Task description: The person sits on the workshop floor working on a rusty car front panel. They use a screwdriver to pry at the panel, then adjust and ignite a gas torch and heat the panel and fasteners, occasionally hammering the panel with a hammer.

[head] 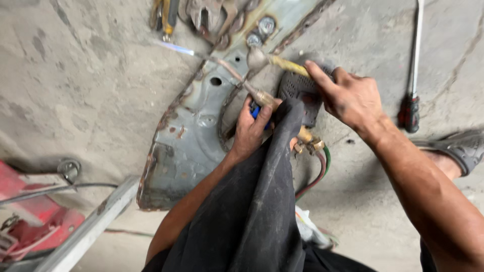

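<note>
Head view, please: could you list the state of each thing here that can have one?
Torch: lit, blue flame at its tip, gripped in the left hand.
Hammer: held by its yellow handle in the right hand, head over the panel.
Metal panel: flat on the concrete floor, rusted along its edges.
Screwdriver: lying on the floor, untouched.
Hoses: red and green, joined to the torch.

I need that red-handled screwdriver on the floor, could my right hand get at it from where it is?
Probably yes. The right hand grips a yellow-handled hammer, but the screwdriver lies just beside it on bare concrete floor, nothing between.
</note>
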Motion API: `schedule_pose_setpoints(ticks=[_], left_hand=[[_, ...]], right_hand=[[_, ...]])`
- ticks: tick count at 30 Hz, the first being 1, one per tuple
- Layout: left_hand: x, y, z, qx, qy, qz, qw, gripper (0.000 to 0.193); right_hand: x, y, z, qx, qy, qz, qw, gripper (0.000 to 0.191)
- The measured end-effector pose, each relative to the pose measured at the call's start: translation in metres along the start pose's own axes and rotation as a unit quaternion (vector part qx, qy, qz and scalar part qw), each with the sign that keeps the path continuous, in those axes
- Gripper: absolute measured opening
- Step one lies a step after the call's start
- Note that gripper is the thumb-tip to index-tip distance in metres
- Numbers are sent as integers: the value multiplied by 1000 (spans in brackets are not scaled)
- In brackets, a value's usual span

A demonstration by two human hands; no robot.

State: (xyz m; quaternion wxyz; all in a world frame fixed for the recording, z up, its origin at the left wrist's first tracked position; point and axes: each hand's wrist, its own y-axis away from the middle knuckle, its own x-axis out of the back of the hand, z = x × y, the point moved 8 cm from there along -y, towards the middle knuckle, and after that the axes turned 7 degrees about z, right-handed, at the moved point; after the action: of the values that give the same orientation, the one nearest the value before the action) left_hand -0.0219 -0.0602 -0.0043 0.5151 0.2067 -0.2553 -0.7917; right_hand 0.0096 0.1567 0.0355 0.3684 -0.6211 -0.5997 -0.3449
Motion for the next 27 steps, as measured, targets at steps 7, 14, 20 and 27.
schedule_pose_setpoints(ticks=[7,14,20,27], left_hand=[[0,0,-9,13,41,15,999,50],[0,1,-4,-7,17,13,1000,47],[-2,1,-9,19,46,14,999,45],[1,1,-12,11,48,10,999,49]], right_hand=[[10,4,10,-78,-126,76,986,58],[-12,4,16,-45,25,-28,998,61],[1,8,14,-34,-90,64,993,60],[-3,9,17,-41,-34,26,998,62]])
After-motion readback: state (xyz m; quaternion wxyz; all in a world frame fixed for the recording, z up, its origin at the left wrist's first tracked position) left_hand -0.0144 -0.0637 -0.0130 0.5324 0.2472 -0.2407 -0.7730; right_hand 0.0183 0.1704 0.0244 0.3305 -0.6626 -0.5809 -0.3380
